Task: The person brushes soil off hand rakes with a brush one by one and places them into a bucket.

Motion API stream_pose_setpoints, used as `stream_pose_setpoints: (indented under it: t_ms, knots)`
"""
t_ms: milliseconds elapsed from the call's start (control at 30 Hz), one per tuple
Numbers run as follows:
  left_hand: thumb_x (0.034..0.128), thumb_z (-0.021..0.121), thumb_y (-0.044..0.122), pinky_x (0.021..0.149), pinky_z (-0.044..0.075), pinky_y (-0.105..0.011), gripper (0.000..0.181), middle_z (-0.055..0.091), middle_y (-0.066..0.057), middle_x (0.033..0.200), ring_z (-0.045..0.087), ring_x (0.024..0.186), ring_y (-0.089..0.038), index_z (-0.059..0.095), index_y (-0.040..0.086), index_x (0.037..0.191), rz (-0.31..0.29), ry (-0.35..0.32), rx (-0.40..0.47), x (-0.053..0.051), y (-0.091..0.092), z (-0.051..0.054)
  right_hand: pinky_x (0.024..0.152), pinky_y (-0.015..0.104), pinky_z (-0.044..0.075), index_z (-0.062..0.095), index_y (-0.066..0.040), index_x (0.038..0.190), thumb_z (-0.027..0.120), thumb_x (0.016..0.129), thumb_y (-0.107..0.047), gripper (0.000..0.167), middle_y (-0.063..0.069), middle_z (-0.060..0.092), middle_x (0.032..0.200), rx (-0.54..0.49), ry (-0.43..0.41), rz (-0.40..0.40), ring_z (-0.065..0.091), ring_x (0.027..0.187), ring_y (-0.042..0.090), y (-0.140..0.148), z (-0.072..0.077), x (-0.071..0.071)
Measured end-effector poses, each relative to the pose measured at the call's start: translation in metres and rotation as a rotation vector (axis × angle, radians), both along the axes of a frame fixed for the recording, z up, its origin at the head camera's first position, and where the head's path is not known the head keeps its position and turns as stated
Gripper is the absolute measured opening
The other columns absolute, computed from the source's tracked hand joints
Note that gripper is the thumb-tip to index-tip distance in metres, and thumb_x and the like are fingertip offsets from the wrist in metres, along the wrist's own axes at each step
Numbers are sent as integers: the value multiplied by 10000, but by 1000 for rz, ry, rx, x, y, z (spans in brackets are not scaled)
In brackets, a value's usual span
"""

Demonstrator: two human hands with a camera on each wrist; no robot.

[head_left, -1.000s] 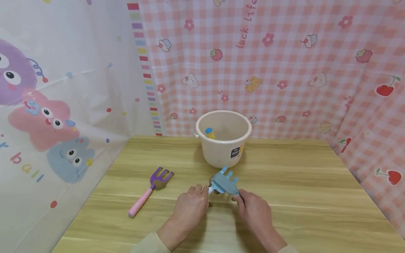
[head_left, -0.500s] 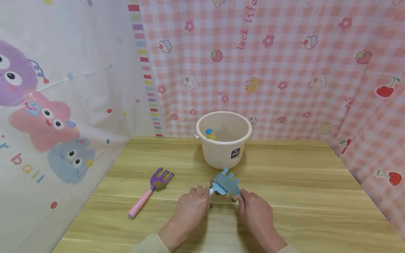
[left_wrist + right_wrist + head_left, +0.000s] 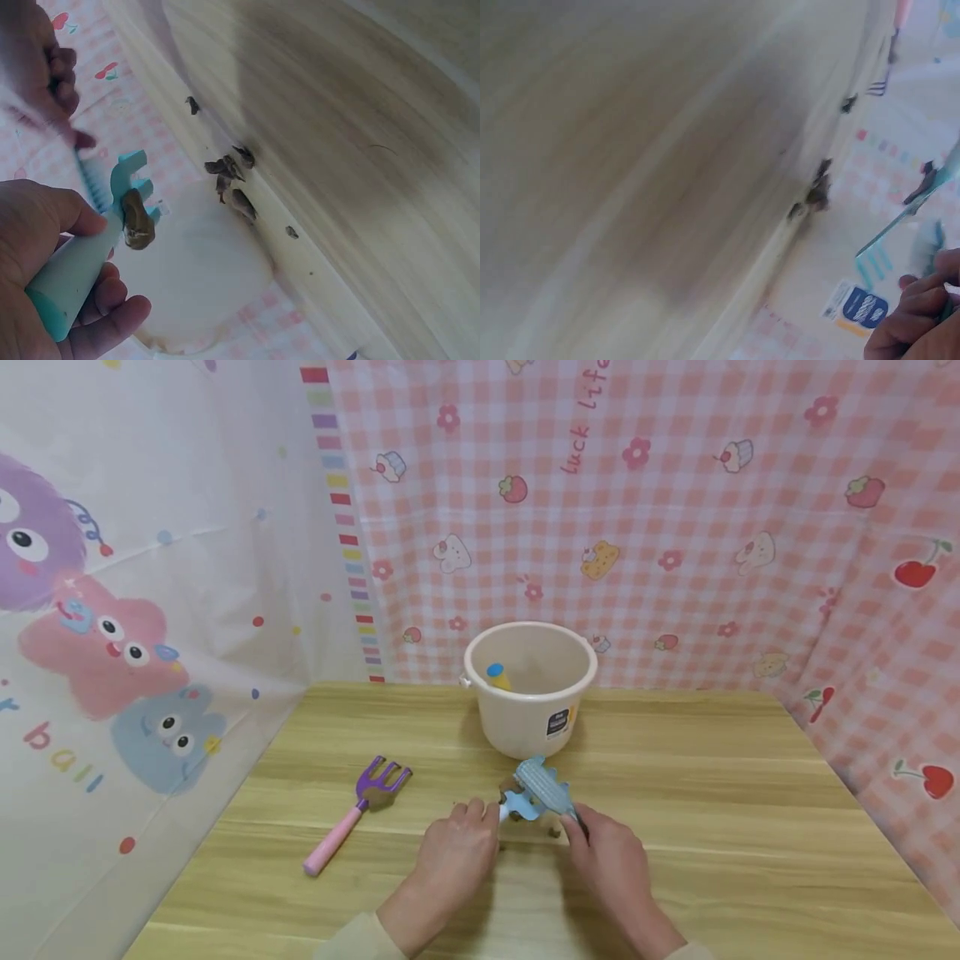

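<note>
Jutting from left fingers (image 3: 112,322): blue fork (image 3: 90,251)

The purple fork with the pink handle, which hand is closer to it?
Left. The left hand, gripping the blue rake, is right of the purple fork, not touching it; the right hand, gripping the blue brush, is farther right.

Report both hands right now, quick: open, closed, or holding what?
Left hand: closed, holding the light blue rake by its handle.
Right hand: closed, holding the blue brush by its handle.
</note>
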State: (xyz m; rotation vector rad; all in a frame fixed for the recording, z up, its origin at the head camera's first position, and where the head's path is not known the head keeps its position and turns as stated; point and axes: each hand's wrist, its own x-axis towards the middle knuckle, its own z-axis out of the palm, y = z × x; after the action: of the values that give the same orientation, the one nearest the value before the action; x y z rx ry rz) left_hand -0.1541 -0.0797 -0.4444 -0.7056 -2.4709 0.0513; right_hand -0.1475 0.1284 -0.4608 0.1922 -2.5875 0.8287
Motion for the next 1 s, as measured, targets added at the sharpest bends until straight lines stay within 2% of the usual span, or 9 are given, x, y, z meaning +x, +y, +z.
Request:
stream_pose_setpoints:
  t_ms: [133, 267, 367, 500, 567, 733, 1000]
  knots:
    - [775, 779, 186, 378, 394, -258, 232, 507, -16, 706, 518, 587, -144, 615, 66, 887, -3, 16, -1, -1, 2, 0, 495, 303, 407, 696, -148, 876, 711, 924, -174, 56, -82, 570, 655, -26, 3, 49, 485, 567, 101, -7, 0, 1]
    - [802, 763, 170, 373, 385, -237, 211, 514, -17, 715, 504, 583, -129, 640, 52, 925, -3, 1, -26, 1, 3, -1, 452, 301, 350, 652, -157, 823, 717, 916, -176, 115, -56, 508, 611, 47, -32, 13, 438, 529, 127, -7, -4, 1]
    - [819, 755, 157, 373, 379, -219, 207, 525, -20, 727, 496, 588, -122, 655, 41, 957, -1, -24, -39, 3, 4, -1, 427, 338, 383, 698, -115, 902, 716, 914, -185, 73, -1, 596, 650, 104, -28, -10, 528, 530, 172, -7, -6, 0]
    - [823, 762, 171, 378, 383, -217, 213, 533, -22, 732, 498, 595, -124, 656, 45, 958, 1, -37, -34, 3, 5, -1, 446, 407, 470, 731, -60, 1072, 706, 924, -208, 211, 105, 702, 786, 130, -33, -44, 661, 626, 294, -6, -7, 0]
    - [820, 766, 178, 377, 381, -219, 215, 527, -22, 726, 495, 591, -124, 651, 47, 946, -1, -34, -33, 3, 5, -1, 462, 429, 491, 730, -55, 1099, 701, 927, -216, 237, 124, 714, 824, 132, -42, -61, 680, 668, 327, -5, -9, -1]
    - [805, 778, 189, 369, 365, -222, 233, 503, -19, 709, 476, 573, -120, 638, 46, 924, -5, -25, -32, 3, 5, -2, 467, 452, 492, 729, -59, 1089, 703, 925, -221, 232, 126, 708, 811, 139, -27, -75, 677, 667, 344, -4, -11, -2]
    - [795, 801, 231, 375, 385, -215, 265, 495, -11, 698, 481, 567, -107, 634, 56, 903, -14, 7, -53, 4, 5, -5, 429, 412, 453, 720, -59, 1075, 698, 926, -217, 219, 111, 672, 745, 161, -19, -93, 644, 604, 319, 1, -16, -5]
